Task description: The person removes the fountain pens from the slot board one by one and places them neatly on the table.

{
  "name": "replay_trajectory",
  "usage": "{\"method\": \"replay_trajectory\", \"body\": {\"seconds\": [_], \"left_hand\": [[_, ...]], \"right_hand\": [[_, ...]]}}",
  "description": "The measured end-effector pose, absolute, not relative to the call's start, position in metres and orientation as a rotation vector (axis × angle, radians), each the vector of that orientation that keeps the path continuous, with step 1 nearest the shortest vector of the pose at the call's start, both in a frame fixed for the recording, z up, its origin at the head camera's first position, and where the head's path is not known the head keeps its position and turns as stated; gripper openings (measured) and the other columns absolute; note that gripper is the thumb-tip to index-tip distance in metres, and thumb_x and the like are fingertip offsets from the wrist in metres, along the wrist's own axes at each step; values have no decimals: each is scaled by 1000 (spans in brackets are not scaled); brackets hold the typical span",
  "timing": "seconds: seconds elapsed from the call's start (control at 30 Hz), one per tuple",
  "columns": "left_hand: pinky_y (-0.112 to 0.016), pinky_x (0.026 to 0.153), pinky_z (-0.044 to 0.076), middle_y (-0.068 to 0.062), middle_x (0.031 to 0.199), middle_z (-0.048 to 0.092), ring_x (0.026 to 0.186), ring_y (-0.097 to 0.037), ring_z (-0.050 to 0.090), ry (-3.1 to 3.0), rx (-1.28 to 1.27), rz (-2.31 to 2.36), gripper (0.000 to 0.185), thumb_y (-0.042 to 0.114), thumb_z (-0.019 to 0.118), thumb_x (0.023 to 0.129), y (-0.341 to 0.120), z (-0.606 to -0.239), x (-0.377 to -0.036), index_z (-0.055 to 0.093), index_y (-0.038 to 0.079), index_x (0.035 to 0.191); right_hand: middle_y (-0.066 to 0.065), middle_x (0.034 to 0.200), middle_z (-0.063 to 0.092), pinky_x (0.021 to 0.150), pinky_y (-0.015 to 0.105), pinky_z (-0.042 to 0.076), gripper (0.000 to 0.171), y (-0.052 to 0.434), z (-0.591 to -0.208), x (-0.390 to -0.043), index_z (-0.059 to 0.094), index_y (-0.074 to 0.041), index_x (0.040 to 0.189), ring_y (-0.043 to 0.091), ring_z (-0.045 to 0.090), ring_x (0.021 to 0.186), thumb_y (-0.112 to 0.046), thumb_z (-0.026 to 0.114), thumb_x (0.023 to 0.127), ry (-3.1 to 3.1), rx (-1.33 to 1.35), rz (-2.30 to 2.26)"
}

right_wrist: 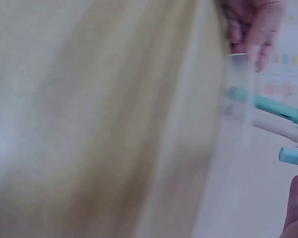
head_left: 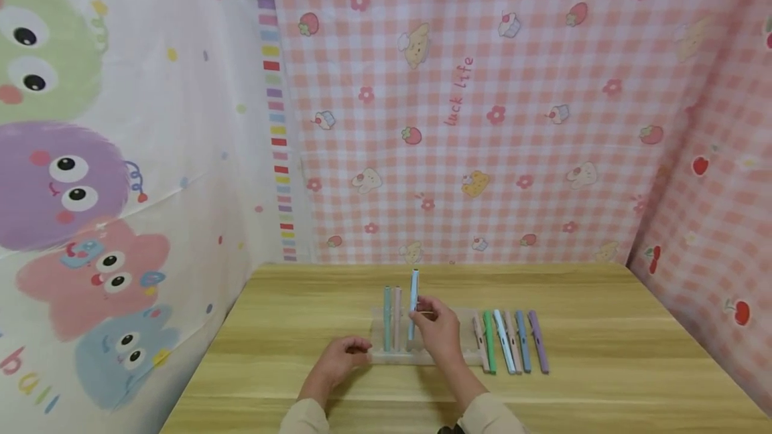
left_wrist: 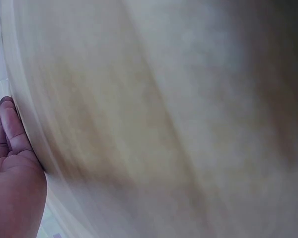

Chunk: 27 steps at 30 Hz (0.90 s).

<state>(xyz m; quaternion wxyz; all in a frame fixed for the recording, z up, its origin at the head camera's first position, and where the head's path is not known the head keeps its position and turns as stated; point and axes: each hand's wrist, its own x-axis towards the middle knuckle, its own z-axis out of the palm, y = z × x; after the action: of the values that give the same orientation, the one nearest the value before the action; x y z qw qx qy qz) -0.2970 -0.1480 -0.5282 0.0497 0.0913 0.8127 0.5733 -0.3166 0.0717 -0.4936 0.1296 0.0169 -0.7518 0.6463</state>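
A clear plastic pen rack (head_left: pixel 398 357) stands on the table, with a teal pen (head_left: pixel 387 320) and a pale pink pen (head_left: pixel 397 320) upright at its left part. My right hand (head_left: pixel 440 332) pinches a light blue pen (head_left: pixel 414 293) between thumb and fingers, holding it nearly vertical just right of those two. In the right wrist view the lower end of this light blue pen (right_wrist: pixel 293 156) hangs apart from the rack's front strip. With thumb and fingers, my left hand (head_left: pixel 342 360) holds the rack's left end; the left wrist view catches only part of that hand (left_wrist: pixel 17 173).
Several capped pens lie side by side to the right of the rack, among them a green pen (head_left: pixel 489 340), a blue pen (head_left: pixel 523 340) and a purple pen (head_left: pixel 539 340). Behind the wooden table (head_left: pixel 289 300) hangs a pink checked curtain (head_left: pixel 512 153).
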Motion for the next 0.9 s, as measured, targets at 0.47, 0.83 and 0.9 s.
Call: {"method": "replay_trajectory", "body": {"seconds": [0.47, 0.83, 0.9], "left_hand": [[-32, 79, 49, -11, 99, 67, 90, -19, 59, 2500, 283, 1734, 20, -1, 71, 86, -148, -531, -296, 66, -10, 104], [-31, 79, 50, -10, 99, 68, 91, -18, 59, 2530, 292, 1701, 21, 1, 72, 86, -151, -531, -296, 67, -8, 104], [-30, 78, 50, -11, 98, 68, 90, -18, 59, 2517, 303, 1721, 21, 0, 72, 86, -150, -532, -297, 66, -9, 104]], "right_hand": [[14, 111, 64, 79, 26, 54, 36, 133, -442, -327, 62, -1, 127, 22, 60, 100, -7, 68, 92, -2154, -37, 1931], [16, 118, 58, 77, 26, 56, 44, 227, -436, -330, 52, 1, 139, 10, 60, 89, -9, 62, 97, -2230, -247, 1816], [15, 116, 59, 77, 28, 57, 46, 243, -439, -329, 50, 2, 140, 8, 60, 86, -8, 62, 97, -2249, -271, 1811]]}}
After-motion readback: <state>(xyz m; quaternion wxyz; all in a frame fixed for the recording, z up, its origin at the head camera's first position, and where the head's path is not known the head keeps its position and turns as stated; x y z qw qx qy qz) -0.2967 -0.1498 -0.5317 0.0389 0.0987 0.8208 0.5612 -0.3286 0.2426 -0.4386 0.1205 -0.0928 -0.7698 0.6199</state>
